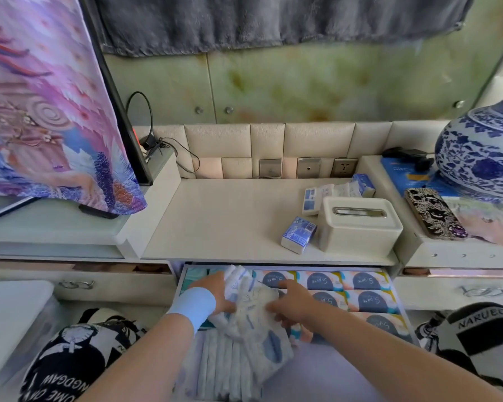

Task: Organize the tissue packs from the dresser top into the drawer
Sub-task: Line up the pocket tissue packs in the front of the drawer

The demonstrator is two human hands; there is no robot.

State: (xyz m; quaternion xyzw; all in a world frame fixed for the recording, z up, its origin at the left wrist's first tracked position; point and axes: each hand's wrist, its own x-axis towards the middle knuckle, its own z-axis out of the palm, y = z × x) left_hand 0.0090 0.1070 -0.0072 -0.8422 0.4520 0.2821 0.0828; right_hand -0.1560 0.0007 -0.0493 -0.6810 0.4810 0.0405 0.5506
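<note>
Below the tissue box (359, 224), in the open drawer (186, 281), both hands work at a loose bunch of white soft packs (253, 309). The left hand (215, 291) has its fingers curled round the bunch's side away from the box, and the right hand (294, 303) pinches the nearer edge between thumb and bent fingers. This looks like the stowing step, fitting the bunch in beside the printed packs (363, 281) that fill the drawer straight beneath the box. Tissue packs lie on the dresser top (230, 216): a blue pack (299, 235) just left of the box and several small packs (339, 191) behind it. The next move likely calls for settling the bunch flat, then reaching up over the dresser's front edge. Left of the box the bare top gives room to move; right of it a phone (434, 213) sits on a raised ledge
</note>
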